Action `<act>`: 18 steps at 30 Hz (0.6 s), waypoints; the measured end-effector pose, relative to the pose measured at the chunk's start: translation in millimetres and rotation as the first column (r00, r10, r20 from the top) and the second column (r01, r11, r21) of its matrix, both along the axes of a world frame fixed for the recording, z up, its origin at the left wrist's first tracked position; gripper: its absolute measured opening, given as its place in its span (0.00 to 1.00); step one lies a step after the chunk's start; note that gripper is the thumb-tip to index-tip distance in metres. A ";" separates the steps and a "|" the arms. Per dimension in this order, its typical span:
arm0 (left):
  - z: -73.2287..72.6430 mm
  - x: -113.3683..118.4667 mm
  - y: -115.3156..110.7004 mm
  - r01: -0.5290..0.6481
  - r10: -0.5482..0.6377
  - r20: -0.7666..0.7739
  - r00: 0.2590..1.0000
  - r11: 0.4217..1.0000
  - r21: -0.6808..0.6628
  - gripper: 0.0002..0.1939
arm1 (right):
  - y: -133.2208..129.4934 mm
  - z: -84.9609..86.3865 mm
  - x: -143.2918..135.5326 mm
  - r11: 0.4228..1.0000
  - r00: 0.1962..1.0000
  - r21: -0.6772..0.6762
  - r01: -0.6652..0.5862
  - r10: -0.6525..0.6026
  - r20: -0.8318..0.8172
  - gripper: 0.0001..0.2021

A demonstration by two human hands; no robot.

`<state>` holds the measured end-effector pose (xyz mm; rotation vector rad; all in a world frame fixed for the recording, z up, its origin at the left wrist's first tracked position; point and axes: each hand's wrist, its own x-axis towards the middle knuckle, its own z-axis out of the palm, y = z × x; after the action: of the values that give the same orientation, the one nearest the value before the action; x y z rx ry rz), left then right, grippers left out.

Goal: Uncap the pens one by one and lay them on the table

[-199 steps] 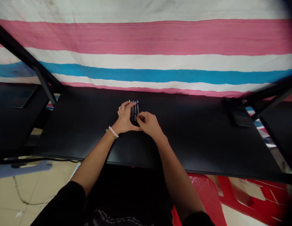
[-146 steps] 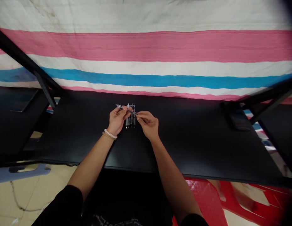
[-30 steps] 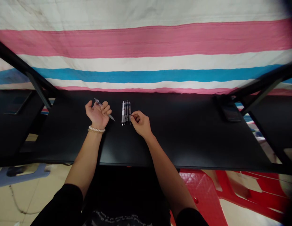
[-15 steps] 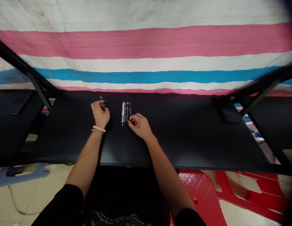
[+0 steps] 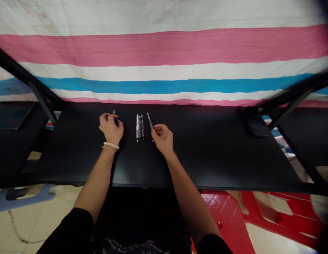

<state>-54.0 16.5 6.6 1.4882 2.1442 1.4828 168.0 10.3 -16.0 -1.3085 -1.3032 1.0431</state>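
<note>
My right hand (image 5: 163, 137) is closed on the lower end of a slim pen (image 5: 149, 120), pinched between thumb and fingers. The pen leans up and to the left. Just left of it, several pens lie side by side in a row on the black table, a white one (image 5: 137, 126) at the left end and a grey one (image 5: 142, 127) at the right end. My left hand (image 5: 111, 127) hovers at or on the table further left, thumb apart from the curved fingers. The tip of another pen (image 5: 114, 112) shows beyond these fingers; the rest is hidden by the hand.
The black table (image 5: 211, 151) spans the view, with a dark flat phone-like object (image 5: 255, 123) near its right end. Black metal bars (image 5: 39, 93) rise at both sides. A striped sheet (image 5: 164, 49) hangs behind. Red plastic stools (image 5: 227, 215) stand below at the right.
My right hand has moved slightly right, drawing one pen away from the row. My left hand's fingers have spread a little; less of the pen beyond it shows.
</note>
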 end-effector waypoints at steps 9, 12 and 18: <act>11.2 45.2 -3.9 0.435 -0.371 0.856 0.361 0.879 0.197 0.18 | -1.8 13.1 -0.8 0.972 0.936 0.077 -0.221 0.234 -0.261 0.15; 12.4 49.3 -6.8 0.453 -0.377 0.885 0.273 0.862 0.227 0.17 | -3.4 15.0 -2.1 0.975 0.938 0.041 -0.217 0.220 -0.269 0.16; 13.3 49.0 -7.9 0.476 -0.399 0.889 0.225 0.841 0.257 0.17 | -4.8 11.9 -5.1 0.978 0.928 -0.061 -0.202 0.171 -0.330 0.23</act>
<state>-5.0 8.6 19.9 0.7156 0.9181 1.4243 163.0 5.5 -4.1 -1.0389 -1.1529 1.4039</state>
